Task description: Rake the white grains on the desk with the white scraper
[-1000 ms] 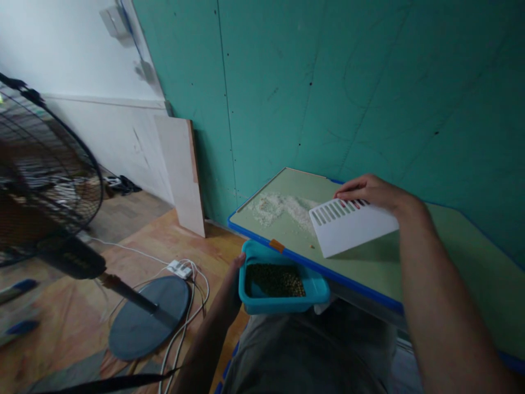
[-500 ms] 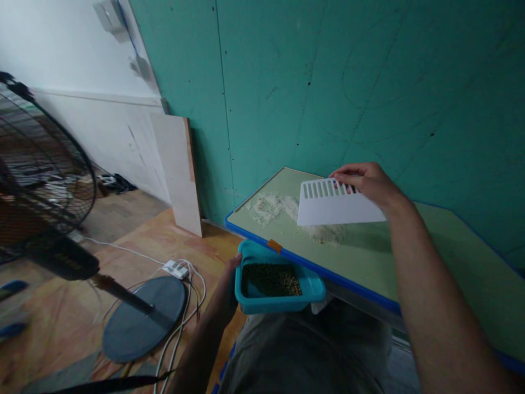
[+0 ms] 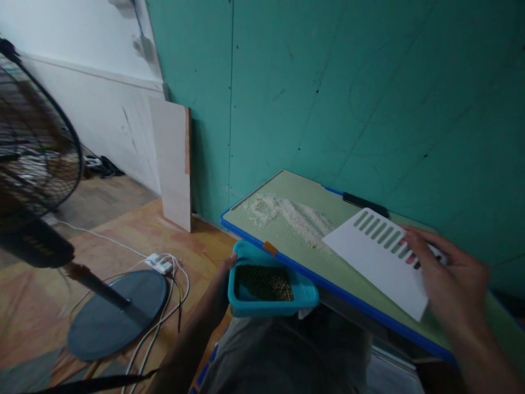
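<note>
My left hand (image 3: 226,279) grips the left end of a teal plastic container (image 3: 270,309) just below the table's front edge. Inside it lie dark green grains (image 3: 258,280) and, to the right, tan ones (image 3: 284,289); their kind is unclear. My right hand (image 3: 445,271) is closed on a white slotted plastic scraper (image 3: 379,265), with fingers at the slots. The scraper's left corner is at the end of a pale, rice-like heap (image 3: 301,221) spread over the green tabletop (image 3: 301,185); whether it touches the surface is unclear.
A black bar-shaped thing (image 3: 365,203) lies at the table's back edge, and an orange clip (image 3: 270,248) marks its front edge. Behind is a green wall (image 3: 279,98). To the left stand a fan (image 3: 41,153), a power strip (image 3: 159,264) with cables, and a leaning board (image 3: 174,164).
My right hand has moved right and toward me with the scraper, which is now turned diagonally. More of the pale heap shows. My left hand still holds the container; the view has shifted slightly.
</note>
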Tool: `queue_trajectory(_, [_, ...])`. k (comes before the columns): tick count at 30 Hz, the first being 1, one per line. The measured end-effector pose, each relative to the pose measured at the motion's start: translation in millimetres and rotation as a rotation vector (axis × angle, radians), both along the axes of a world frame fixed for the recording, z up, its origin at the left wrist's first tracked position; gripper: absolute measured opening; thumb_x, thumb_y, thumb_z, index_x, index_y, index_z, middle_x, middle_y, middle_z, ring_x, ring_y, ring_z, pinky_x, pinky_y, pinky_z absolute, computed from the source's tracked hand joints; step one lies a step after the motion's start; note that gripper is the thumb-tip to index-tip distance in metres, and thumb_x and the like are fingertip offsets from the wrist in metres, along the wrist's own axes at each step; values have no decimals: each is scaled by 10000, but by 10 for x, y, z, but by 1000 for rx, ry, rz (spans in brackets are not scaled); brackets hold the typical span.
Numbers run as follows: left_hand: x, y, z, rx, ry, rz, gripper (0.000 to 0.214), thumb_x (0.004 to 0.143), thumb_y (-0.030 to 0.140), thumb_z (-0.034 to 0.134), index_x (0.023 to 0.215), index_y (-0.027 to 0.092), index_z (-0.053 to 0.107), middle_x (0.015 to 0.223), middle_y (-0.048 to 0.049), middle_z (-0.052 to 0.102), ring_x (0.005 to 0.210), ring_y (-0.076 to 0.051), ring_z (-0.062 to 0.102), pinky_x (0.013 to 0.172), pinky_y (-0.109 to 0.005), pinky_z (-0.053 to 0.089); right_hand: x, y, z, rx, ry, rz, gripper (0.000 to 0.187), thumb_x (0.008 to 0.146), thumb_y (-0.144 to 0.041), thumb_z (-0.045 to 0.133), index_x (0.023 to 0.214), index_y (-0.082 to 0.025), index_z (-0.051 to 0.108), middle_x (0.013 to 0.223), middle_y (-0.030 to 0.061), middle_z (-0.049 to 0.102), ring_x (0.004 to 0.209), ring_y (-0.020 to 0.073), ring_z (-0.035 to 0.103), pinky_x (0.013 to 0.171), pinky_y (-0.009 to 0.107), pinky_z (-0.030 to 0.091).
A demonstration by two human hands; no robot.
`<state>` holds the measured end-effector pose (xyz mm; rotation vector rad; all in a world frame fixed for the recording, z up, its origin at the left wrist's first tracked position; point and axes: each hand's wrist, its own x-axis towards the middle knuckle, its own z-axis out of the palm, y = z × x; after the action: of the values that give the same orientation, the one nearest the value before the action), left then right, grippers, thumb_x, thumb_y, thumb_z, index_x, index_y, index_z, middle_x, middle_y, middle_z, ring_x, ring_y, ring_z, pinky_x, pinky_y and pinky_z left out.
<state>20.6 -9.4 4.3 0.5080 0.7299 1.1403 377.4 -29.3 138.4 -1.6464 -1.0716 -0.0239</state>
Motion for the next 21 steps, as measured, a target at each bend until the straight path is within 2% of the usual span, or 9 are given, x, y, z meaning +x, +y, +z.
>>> queue_trajectory(5, [71,-25,-50,-6,-51,-63,641,910,560,662,1405,153,644,1171,-121,782,1158,-348,709,1075,-473,495,-78,52,-7,-47,-23,36,395,792,-533,741,1049,-246,822,650,33,641,607,230,561,579,373,424])
queue_trajectory(11, [120,-52,-46,-25,-81,-93,621,899,559,679,1381,168,669,1169,-106,785,1204,-362,683,1107,-478,474,-116,97,-8,-81,-51,81,385,775,-528,739,1005,-234,831,687,55,687,620,237,586,580,362,445])
queue_trajectory(14, [128,-65,-45,-23,-74,-101,598,905,549,675,1366,167,678,1153,-105,790,1195,-361,689,1103,-478,478,-122,74,-18,-59,-8,104,348,762,-508,765,991,-256,834,747,56,715,629,230,591,587,359,446])
queue_trajectory(21, [132,-67,-56,-33,-99,-106,602,893,559,680,1331,147,693,1121,-116,797,1183,-364,693,1103,-480,474,-132,39,-44,-3,30,88,358,777,-501,775,1013,-238,829,641,28,636,582,210,536,552,355,394])
